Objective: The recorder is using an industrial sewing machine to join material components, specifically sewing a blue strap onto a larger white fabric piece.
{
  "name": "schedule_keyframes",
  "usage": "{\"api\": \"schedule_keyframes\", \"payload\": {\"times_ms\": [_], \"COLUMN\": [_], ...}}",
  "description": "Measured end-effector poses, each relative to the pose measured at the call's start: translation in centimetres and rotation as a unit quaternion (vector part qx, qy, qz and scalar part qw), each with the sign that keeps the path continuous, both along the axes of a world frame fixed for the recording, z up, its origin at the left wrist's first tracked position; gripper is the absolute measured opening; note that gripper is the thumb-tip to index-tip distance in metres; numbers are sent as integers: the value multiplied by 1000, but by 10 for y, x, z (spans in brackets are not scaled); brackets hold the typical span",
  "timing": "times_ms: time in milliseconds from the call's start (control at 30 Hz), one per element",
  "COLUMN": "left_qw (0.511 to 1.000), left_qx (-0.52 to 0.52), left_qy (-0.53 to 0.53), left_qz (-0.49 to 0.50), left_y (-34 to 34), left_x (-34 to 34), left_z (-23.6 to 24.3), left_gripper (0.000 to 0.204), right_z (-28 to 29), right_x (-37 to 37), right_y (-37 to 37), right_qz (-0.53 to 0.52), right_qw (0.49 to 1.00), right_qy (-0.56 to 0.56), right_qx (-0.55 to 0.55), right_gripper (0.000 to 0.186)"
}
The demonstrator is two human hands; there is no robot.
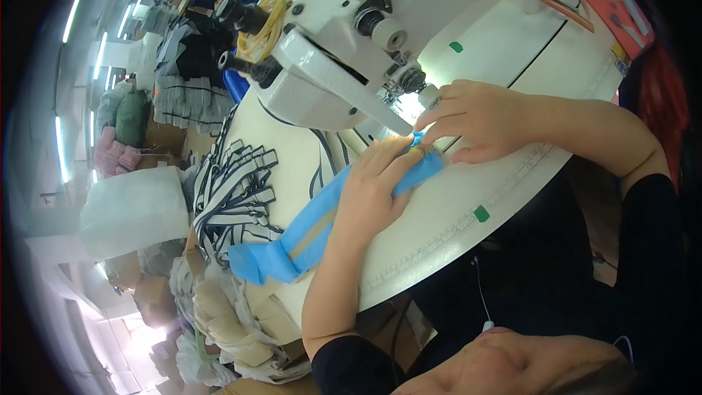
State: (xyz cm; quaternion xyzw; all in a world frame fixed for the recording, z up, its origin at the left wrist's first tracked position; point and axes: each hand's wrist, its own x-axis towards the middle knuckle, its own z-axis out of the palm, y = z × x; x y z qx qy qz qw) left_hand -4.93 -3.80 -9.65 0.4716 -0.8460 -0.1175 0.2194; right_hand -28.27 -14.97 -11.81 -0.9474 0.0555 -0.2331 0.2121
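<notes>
A long strip of light blue fabric (316, 213) lies slantwise across the sewing table, its far end beneath the head of a white sewing machine (322, 77). My left hand (374, 184) rests over this end, its fingers pressed together on the cloth, with a yellowish band on one finger. Close to the lit needle area is my right hand (479, 123), fingers bent and thumb apart. Its index fingertip meets the blue edge near my left fingertips. The needle and the exact contact there are hidden by the machine head and my fingers.
Striped black-and-white straps (234, 201) are heaped on the table's left. Small snips with an orange handle (567, 13) lie at the far right, beside a red tray (618, 11). Yellow cord (265, 25) hangs on the machine. Wrapped bundles (234, 314) stand below left.
</notes>
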Motion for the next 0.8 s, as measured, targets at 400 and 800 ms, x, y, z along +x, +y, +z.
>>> {"api": "schedule_keyframes", "payload": {"times_ms": [400, 800], "left_qw": [1000, 1000], "left_qx": [-2, -4], "left_qy": [0, 11], "left_qz": [17, 17], "left_y": [5, 5], "left_x": [2, 0], "left_z": [-2, -2], "left_gripper": [45, 42], "right_z": [-5, -5], "right_x": [3, 5], "right_y": [1, 2], "right_qz": [-40, -11], "right_qw": [999, 999], "right_qy": [19, 38], "right_qx": [-15, -21], "right_gripper": [35, 40]}}
